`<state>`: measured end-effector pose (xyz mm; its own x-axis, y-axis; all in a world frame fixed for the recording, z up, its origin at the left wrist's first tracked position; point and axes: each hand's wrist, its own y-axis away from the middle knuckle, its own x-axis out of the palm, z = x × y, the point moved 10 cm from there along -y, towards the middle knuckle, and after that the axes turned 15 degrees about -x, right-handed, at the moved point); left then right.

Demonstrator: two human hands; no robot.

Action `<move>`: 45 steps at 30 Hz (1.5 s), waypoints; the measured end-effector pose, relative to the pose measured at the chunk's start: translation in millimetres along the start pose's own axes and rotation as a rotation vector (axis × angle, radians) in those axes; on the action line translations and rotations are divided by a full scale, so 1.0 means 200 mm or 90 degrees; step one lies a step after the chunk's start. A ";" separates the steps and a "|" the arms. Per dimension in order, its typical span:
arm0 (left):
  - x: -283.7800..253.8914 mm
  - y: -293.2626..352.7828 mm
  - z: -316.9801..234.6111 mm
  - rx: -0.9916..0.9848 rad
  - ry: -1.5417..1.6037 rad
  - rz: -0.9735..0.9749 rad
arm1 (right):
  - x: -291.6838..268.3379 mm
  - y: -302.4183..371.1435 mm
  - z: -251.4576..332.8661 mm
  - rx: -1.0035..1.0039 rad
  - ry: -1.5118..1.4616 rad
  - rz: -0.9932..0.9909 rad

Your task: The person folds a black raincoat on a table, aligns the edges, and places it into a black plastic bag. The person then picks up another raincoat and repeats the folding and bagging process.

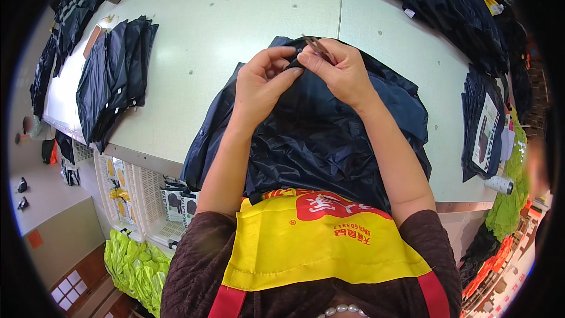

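The person's two hands (259, 85) (343, 76) — one metal tool (318, 49), one apron (318, 259), one necklace (343, 308)

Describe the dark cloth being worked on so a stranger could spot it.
Find the big pale table. At the middle of its near edge lies a shiny, crumpled navy cloth. Unlike the dark pile to its left, it spreads loosely, and the left hand and right hand meet over it.
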<state>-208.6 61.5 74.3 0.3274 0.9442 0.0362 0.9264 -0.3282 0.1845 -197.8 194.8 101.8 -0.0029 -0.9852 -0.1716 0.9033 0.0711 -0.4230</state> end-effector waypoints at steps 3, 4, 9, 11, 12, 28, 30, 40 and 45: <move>0.01 0.02 0.03 -0.018 0.049 -0.042 | -0.05 0.02 -0.01 -0.004 0.002 -0.097; 0.02 0.02 0.05 -0.035 0.076 -0.046 | -0.05 0.02 -0.02 0.014 0.000 -0.096; 0.05 0.03 0.12 -0.082 0.194 -0.040 | -0.06 0.03 -0.04 0.066 0.005 -0.071; 0.09 0.06 0.05 -0.040 0.186 -0.007 | -0.07 0.02 -0.03 0.038 0.013 -0.059; 0.10 0.06 0.04 -0.035 0.159 0.014 | -0.08 0.02 -0.02 0.023 0.018 -0.052; 0.09 0.03 0.17 -0.135 0.288 0.002 | -0.30 0.09 -0.07 0.101 -0.175 -0.162; 0.08 0.04 0.18 -0.148 0.292 -0.016 | -0.27 0.16 -0.08 0.136 -0.078 -0.049; 0.11 0.05 0.17 -0.088 0.244 0.017 | -0.11 0.27 0.00 0.106 0.072 0.187; 0.15 0.05 0.16 -0.081 0.221 0.058 | -0.09 0.24 0.03 0.077 0.064 0.175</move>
<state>-182.7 86.0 46.4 0.3051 0.8710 0.3850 0.8586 -0.4265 0.2844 -151.5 214.6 90.0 0.2108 -0.9109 -0.3547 0.9210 0.3067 -0.2402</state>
